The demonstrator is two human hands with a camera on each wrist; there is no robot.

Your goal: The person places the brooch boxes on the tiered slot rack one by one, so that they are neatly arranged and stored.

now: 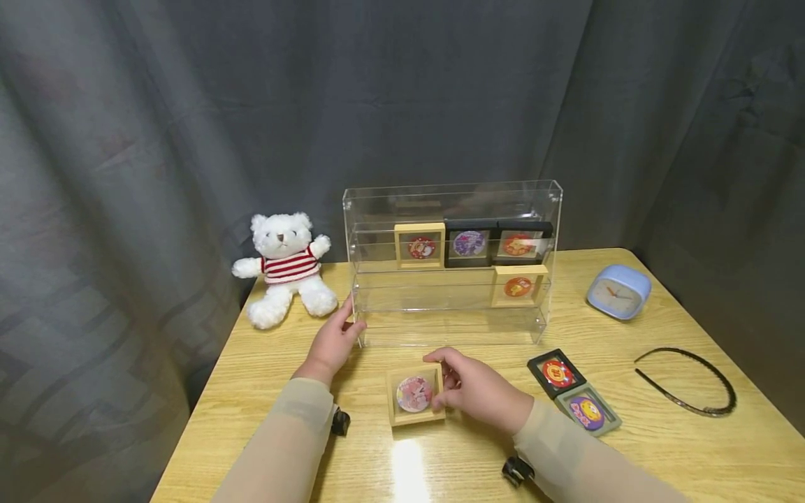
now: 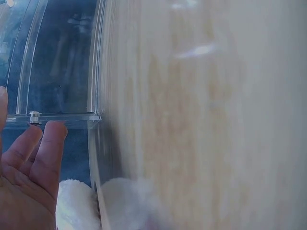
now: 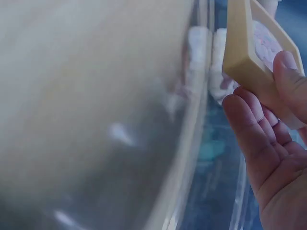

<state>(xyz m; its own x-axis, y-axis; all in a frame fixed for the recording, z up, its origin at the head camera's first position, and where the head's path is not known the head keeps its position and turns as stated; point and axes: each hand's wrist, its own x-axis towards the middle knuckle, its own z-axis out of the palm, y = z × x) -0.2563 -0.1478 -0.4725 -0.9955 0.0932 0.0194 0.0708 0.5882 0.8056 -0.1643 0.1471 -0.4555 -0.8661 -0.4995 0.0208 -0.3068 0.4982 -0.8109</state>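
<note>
In the head view my left hand (image 1: 332, 344) is at the lower left side of a clear acrylic display shelf (image 1: 440, 318). Its fingers (image 2: 53, 143) look fairly straight, with tips touching the side panel, while the thumb lies across the front edge. My right hand (image 1: 481, 391) pinches a light wooden display frame (image 1: 393, 398) by its right side, just in front of the shelf. A round pink picture badge (image 1: 414, 394) shows inside this frame. In the right wrist view the thumb (image 3: 289, 79) presses on the front of the frame and the other fingers support it from below.
Wooden frames (image 1: 420, 266) and black frames (image 1: 470, 265) with round badges stand on the shelf. Black (image 1: 539, 367) and grey-green (image 1: 611, 417) frames lie right of my right hand. A white teddy bear (image 1: 291, 271), a blue clock (image 1: 619, 291) and a black headband (image 1: 723, 381) are on the table.
</note>
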